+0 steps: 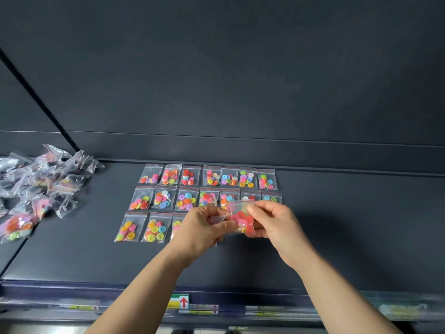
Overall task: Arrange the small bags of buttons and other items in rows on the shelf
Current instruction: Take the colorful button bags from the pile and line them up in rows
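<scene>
Small clear zip bags of coloured buttons lie in rows on the dark shelf (pixel 337 225). The back row (pixel 208 175) and the middle row (pixel 185 200) each hold several bags. The front row (pixel 142 229) shows two whole bags, with a third partly hidden behind my left hand (pixel 204 227). Both hands hold one bag of mostly red and pink buttons (pixel 242 219) just above the front row's right end. My right hand (pixel 274 222) pinches its right side, while my left hand grips its left edge.
A loose heap of unsorted bags (pixel 41 186) lies at the shelf's left end. The shelf's back wall (pixel 240 148) runs just behind the back row. A price-label strip with a red arrow tag (pixel 183 302) lines the front edge.
</scene>
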A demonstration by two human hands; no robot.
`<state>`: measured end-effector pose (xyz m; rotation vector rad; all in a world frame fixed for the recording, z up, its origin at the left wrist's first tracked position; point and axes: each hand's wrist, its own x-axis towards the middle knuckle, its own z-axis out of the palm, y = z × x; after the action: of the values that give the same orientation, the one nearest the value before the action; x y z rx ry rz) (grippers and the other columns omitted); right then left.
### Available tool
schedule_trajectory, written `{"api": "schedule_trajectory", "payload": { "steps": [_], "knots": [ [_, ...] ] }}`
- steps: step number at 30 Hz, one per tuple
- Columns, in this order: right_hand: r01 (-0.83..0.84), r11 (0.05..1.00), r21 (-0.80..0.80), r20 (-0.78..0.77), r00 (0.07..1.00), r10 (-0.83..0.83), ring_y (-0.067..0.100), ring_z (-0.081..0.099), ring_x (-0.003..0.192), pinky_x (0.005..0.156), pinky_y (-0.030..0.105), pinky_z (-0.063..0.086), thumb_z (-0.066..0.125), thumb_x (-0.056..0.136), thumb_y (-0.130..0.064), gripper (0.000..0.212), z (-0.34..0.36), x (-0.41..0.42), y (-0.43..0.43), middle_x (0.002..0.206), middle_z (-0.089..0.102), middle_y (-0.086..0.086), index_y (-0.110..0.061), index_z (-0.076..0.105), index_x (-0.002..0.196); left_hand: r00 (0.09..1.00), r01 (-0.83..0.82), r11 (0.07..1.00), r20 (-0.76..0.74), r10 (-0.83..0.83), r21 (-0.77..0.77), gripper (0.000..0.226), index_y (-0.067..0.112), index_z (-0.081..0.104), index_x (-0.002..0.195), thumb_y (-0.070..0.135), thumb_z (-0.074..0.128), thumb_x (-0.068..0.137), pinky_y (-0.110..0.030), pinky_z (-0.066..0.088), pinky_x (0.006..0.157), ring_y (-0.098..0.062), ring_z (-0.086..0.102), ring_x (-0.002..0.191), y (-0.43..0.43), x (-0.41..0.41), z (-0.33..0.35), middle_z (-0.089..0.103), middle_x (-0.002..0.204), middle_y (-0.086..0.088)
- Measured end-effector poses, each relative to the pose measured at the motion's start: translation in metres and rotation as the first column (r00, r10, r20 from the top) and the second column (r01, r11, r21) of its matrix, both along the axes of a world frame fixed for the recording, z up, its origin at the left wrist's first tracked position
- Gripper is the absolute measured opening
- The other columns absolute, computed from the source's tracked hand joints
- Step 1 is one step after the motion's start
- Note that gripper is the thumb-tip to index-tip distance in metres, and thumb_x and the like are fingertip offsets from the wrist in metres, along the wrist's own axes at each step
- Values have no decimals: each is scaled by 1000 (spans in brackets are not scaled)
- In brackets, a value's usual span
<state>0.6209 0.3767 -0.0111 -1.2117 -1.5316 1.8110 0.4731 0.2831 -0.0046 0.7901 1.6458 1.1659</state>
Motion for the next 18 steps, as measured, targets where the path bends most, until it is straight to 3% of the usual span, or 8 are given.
{"api": "schedule_trajectory", "payload": {
  "steps": [4, 6, 9, 11, 15, 18],
  "knots": [
    [-93, 996, -16, 33, 995, 94, 18, 72, 76, 70, 32, 60, 72, 85, -11, 12, -1, 2, -3, 87, 76, 6, -13, 69, 97, 999, -49, 999, -14, 50, 8, 19, 4, 67, 90, 14, 77, 77, -17, 40, 44, -9, 46, 45, -4, -1, -2, 62, 56, 3],
    [-82, 997, -14, 65, 994, 83, 19, 73, 75, 68, 30, 59, 73, 83, -7, 19, -3, 1, -2, 86, 76, 5, -13, 66, 100, 989, -85, 996, -117, 86, 17, 22, 10, 69, 92, 18, 80, 74, -17, 45, 46, -12, 55, 49, -6, -5, -4, 68, 66, 2],
    [-57, 998, 8, 143, 988, 55, 22, 73, 75, 70, 36, 61, 76, 80, -7, 24, -10, -1, -2, 84, 75, 7, -10, 62, 99, 885, -79, 997, -460, 65, -11, 24, 24, 69, 96, 26, 80, 75, -9, 49, 61, -2, 65, 75, -10, -21, -10, 71, 86, 12],
    [-50, 998, 48, 203, 978, 39, 23, 72, 74, 70, 39, 62, 78, 78, -8, 24, -17, -3, -4, 81, 73, 7, -10, 61, 94, 802, -36, 995, -596, -28, -95, 31, 27, 69, 102, 29, 80, 73, -12, 45, 62, -7, 62, 83, -14, -30, -14, 65, 94, 14],
    [-82, 974, 213, 371, 929, -3, 15, 70, 69, 62, 32, 60, 82, 75, -22, 26, -30, -6, -9, 76, 72, -2, -18, 59, 87, 685, 42, 979, -708, -173, -200, 39, 29, 69, 108, 38, 79, 71, -24, 48, 66, -12, 58, 86, -16, -35, -18, 60, 108, 7],
    [-169, 915, 367, 471, 882, -26, 9, 67, 66, 60, 27, 56, 82, 73, -33, 28, -35, -6, -11, 74, 70, -10, -26, 57, 83, 643, 95, 976, -737, -210, -196, 38, 28, 70, 109, 42, 77, 74, -14, 39, 56, -6, 56, 80, -16, -37, -22, 66, 106, 9]
  ]
}}
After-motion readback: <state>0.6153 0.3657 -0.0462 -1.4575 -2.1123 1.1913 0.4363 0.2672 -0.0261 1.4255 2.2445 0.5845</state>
